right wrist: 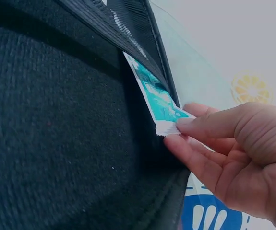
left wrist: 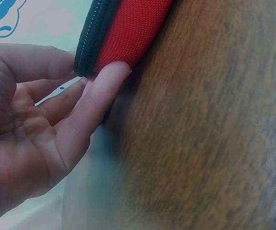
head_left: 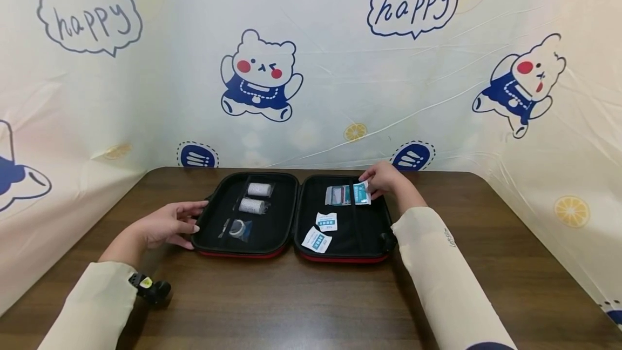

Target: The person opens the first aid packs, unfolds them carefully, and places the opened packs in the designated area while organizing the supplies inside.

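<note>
A zip case [head_left: 272, 242], black inside and red outside, lies unfolded flat on the table. My left hand [head_left: 167, 226] holds its left edge, and the left wrist view shows the thumb [left wrist: 110, 79] against the red fabric beside the zip. At the back right, my right hand [head_left: 386, 180] pinches the end of a teal-and-white packet [head_left: 360, 193], which runs under a black elastic band [head_left: 353, 215]. The right wrist view shows the packet's crimped end [right wrist: 165, 127] between thumb and fingers. Two small white sachets [head_left: 326, 222] [head_left: 317, 240] lie in the right half.
In the case's left half, two wrapped white rolls [head_left: 259, 189] [head_left: 252, 206] and a clear-bagged round item [head_left: 237, 229] sit along another elastic band. The wooden table [head_left: 291, 307] meets a printed cloth backdrop [head_left: 320, 69] behind the case.
</note>
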Demonstrator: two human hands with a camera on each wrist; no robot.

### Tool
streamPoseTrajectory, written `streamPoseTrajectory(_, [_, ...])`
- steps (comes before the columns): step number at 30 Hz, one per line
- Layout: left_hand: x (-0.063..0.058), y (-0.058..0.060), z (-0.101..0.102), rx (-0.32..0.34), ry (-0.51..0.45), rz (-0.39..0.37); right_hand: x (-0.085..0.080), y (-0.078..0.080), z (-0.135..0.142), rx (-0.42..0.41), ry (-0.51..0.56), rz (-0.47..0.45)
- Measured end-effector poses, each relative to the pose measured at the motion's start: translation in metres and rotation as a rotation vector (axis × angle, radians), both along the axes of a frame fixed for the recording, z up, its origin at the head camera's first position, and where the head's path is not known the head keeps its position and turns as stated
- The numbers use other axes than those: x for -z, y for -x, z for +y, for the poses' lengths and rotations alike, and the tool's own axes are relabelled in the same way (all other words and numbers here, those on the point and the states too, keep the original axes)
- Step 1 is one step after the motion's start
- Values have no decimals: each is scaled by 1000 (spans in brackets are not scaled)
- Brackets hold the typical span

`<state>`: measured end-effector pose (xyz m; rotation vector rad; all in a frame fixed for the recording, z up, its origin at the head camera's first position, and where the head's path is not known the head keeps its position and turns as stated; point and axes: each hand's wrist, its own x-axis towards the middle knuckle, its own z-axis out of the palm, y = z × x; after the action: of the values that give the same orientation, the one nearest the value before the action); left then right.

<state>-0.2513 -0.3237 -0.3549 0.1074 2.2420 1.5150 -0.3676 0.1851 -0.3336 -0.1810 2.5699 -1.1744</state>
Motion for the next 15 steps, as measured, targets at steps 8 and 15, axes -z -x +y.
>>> streamPoseTrajectory(8, [-1, -1, 0, -3, -2, -2, 4, 6, -5, 29, 34, -1])
streamPoseTrajectory(15, [0, 0, -1, -1, -8, -3, 10, 8, -10, 31, 34, 22])
